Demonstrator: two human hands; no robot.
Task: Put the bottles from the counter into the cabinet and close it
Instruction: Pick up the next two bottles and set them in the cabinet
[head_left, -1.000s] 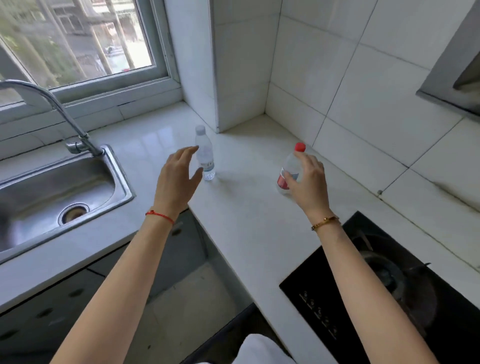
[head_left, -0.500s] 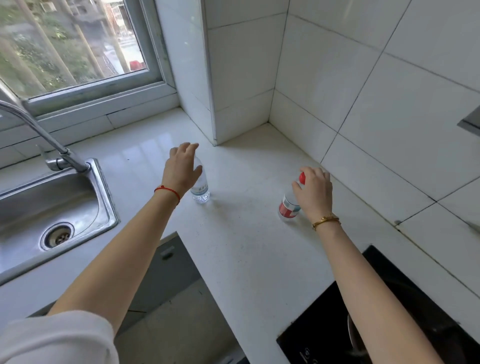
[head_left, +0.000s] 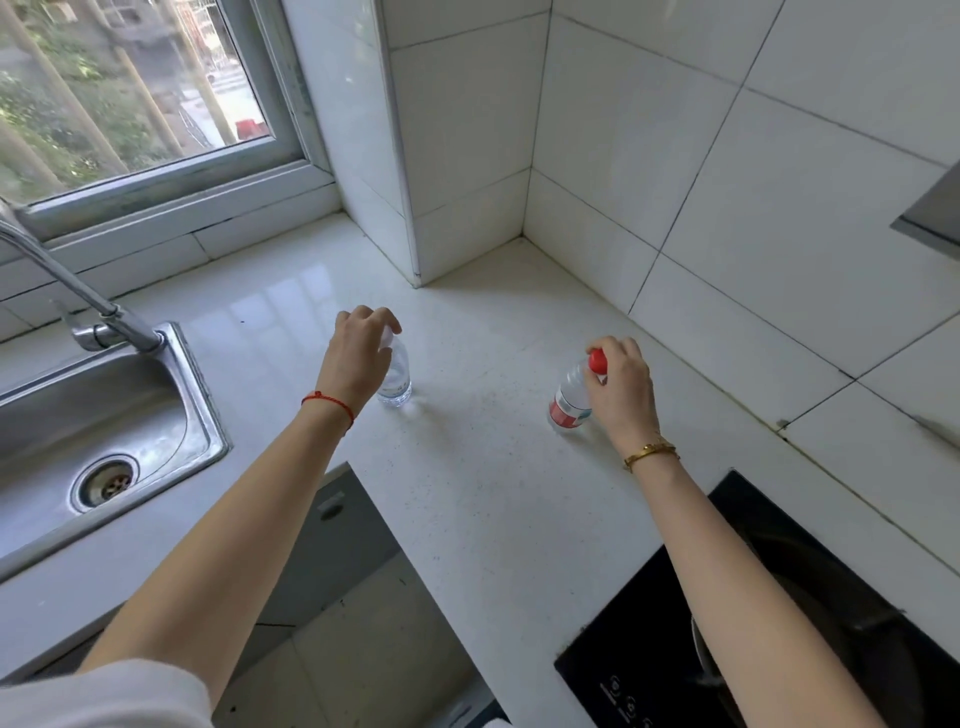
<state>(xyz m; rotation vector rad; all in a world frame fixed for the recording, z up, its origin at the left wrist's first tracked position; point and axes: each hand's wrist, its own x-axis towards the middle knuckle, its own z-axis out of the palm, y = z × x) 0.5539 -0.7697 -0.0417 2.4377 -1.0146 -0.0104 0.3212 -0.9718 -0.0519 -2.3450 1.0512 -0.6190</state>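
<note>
Two small clear plastic bottles stand on the white counter. The white-capped bottle is on the left, and my left hand is closed over its top from above. The red-capped bottle, with a red label, stands to the right; my right hand grips its neck and cap. Both bottle bases rest on the counter. A grey cabinet front shows under the counter's edge, below my left forearm; I cannot tell whether it is open.
A steel sink with a tap lies at the left. A black hob fills the counter's lower right. Tiled walls form a corner behind the bottles, with a window at the back left.
My left hand moved forward from beside the white-capped bottle and closed on its top. My right hand shifted up onto the red cap. The view moved closer to the counter.
</note>
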